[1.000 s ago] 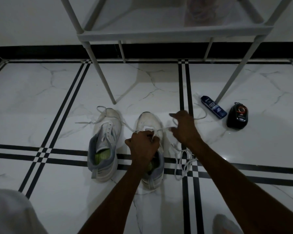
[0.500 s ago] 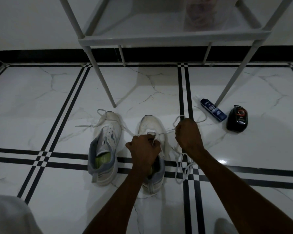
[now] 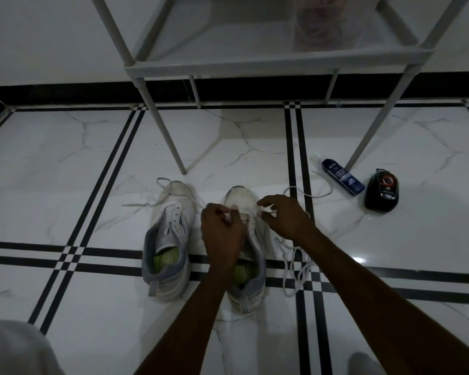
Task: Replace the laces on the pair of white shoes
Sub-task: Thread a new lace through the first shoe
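Observation:
Two white shoes with grey collars and green insoles stand side by side on the floor, toes away from me. The left shoe (image 3: 169,239) has bare eyelets, and a loose lace (image 3: 157,194) lies across its toe. Over the right shoe (image 3: 248,255) my left hand (image 3: 222,231) pinches a white lace at the lowest eyelets. My right hand (image 3: 284,220) pinches the same lace (image 3: 267,210) at the shoe's right side. The lace's free end loops off to the right (image 3: 306,193). Another white lace (image 3: 295,266) lies bunched right of the shoe.
A grey metal rack (image 3: 268,63) stands over the floor behind the shoes, one leg (image 3: 171,142) close to the left shoe's toe. A blue tube (image 3: 341,176) and a black round case (image 3: 381,193) lie at the right. Marble tiles with black stripes surround the shoes.
My right hand came back left and down from its pulled-out position to the shoe's toe. My left hand shifted slightly up toward the lowest eyelets. The lace slackened.

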A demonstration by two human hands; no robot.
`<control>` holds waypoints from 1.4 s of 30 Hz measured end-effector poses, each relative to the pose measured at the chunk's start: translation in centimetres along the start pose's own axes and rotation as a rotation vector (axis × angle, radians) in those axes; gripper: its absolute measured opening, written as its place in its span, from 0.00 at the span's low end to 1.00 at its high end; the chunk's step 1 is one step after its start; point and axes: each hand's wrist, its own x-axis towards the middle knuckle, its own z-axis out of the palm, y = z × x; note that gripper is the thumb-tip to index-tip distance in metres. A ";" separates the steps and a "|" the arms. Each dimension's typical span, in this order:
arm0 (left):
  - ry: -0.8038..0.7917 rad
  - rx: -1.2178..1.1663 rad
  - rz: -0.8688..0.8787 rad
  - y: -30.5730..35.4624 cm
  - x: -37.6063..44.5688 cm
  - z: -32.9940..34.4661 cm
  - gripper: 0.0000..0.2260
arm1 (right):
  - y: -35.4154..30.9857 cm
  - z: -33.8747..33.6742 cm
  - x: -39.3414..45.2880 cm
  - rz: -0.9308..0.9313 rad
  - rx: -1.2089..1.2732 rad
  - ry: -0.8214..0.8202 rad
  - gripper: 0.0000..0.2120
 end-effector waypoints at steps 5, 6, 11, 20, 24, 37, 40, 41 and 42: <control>-0.087 0.030 -0.337 -1.4 1.9 -0.8 0.18 | -0.4 0.8 0.5 0.005 -0.035 -0.010 0.04; -0.124 0.021 -0.353 -1.6 1.7 -0.8 0.21 | -0.3 0.9 0.5 0.004 -0.042 -0.009 0.03; -0.142 -0.170 -0.388 -2.5 2.9 -0.1 0.15 | 0.0 1.1 0.3 -0.035 -0.070 -0.012 0.05; -0.088 -0.223 -0.340 -4.2 2.7 1.0 0.14 | 0.1 0.8 0.3 -0.005 -0.010 0.005 0.02; -0.078 -0.230 -0.355 -4.6 2.8 1.4 0.15 | 0.1 0.7 0.3 0.029 0.001 0.007 0.03; -0.044 -0.175 -0.140 -4.2 2.6 1.3 0.12 | -0.4 0.8 -0.3 0.096 0.000 0.276 0.15; -0.039 -0.159 -0.112 -4.1 2.5 1.2 0.12 | -0.7 1.9 -0.1 0.349 -0.043 -0.030 0.30; -0.036 -0.155 -0.109 -4.0 2.4 1.2 0.12 | -0.7 2.4 0.0 0.444 -0.018 -0.085 0.34; -0.034 -0.149 -0.106 -4.3 2.5 1.2 0.13 | -0.5 3.0 0.1 0.531 0.044 -0.081 0.36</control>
